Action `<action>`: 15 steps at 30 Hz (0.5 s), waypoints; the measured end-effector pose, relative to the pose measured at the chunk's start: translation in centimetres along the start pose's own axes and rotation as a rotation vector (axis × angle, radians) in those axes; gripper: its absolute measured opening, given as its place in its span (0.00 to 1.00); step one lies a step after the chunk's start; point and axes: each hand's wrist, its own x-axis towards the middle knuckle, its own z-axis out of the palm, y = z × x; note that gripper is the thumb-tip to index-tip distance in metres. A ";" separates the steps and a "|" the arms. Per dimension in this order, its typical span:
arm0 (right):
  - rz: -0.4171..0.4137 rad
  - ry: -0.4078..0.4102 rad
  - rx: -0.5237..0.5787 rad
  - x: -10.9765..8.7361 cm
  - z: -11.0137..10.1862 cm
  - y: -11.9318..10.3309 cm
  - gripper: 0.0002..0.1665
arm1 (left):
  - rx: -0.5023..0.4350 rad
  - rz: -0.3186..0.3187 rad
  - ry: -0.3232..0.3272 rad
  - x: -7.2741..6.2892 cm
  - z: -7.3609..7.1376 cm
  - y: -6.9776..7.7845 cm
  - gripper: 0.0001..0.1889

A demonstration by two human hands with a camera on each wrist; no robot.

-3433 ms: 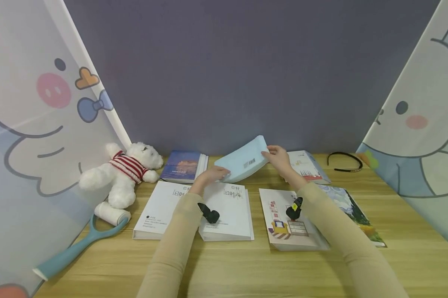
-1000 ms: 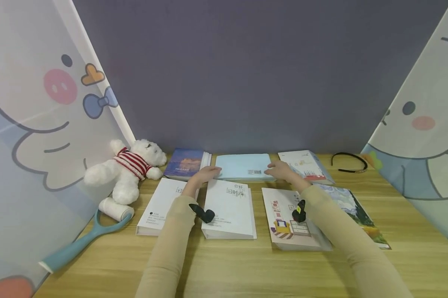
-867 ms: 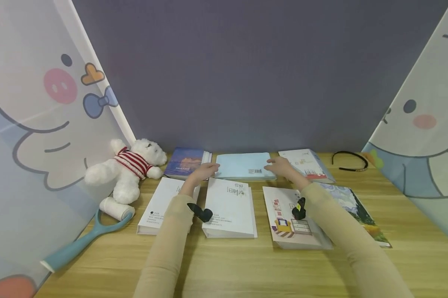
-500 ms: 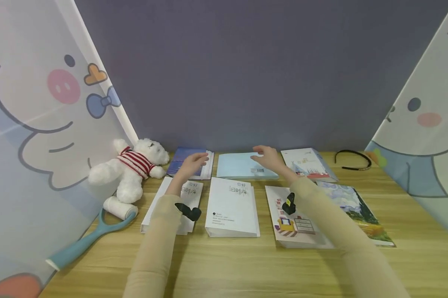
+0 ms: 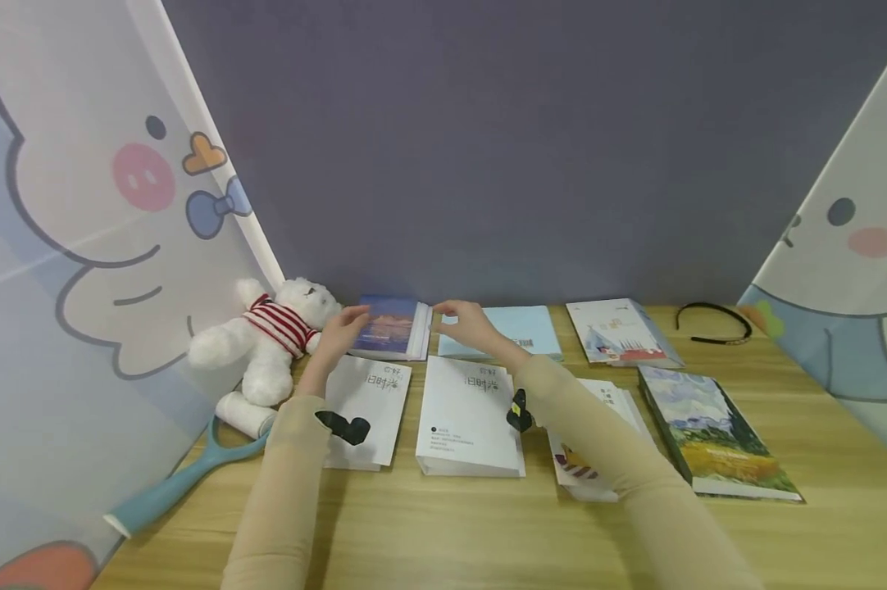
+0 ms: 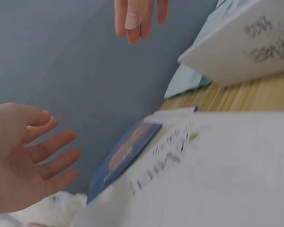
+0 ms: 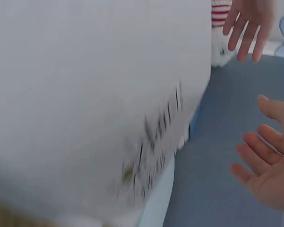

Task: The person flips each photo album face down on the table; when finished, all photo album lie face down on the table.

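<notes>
Near the left end of the back row lies a blue photo album (image 5: 390, 326) with a sunset-like cover and white page edges. My left hand (image 5: 338, 332) hovers at its left side, fingers spread and holding nothing. On its other side my right hand (image 5: 471, 325) hangs over the light-blue book (image 5: 539, 328), thumb and fingers apart, also holding nothing. The left wrist view shows the left hand (image 6: 33, 156) with relaxed fingers; the right wrist view shows the right hand (image 7: 270, 156) likewise. Two white albums (image 5: 366, 401) with Chinese writing lie in front.
At left, a white plush bear (image 5: 266, 340) in a striped shirt rests by a white roll (image 5: 243, 414) and a blue Y-shaped handle (image 5: 170, 487). To the right are a white illustrated book (image 5: 620, 328), a landscape-cover book (image 5: 716, 434), a partly hidden pink-white book (image 5: 620, 401) and a black headband (image 5: 712, 322).
Both hands lowered the light-blue book flat in the back row and let go of it. They then moved left to either side of the blue photo album.
</notes>
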 end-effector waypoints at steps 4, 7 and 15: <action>-0.017 -0.046 0.022 0.8 1.8 -0.5 0.28 | 0.011 -0.040 0.023 -0.1 -0.7 -1.0 0.23; -0.039 -0.073 0.014 1.5 2.7 -0.7 0.28 | 0.020 -0.087 0.042 0.0 -1.1 -1.9 0.24; -0.030 -0.230 0.023 2.4 3.8 -0.7 0.33 | 0.038 -0.181 0.026 0.4 -1.6 -4.1 0.25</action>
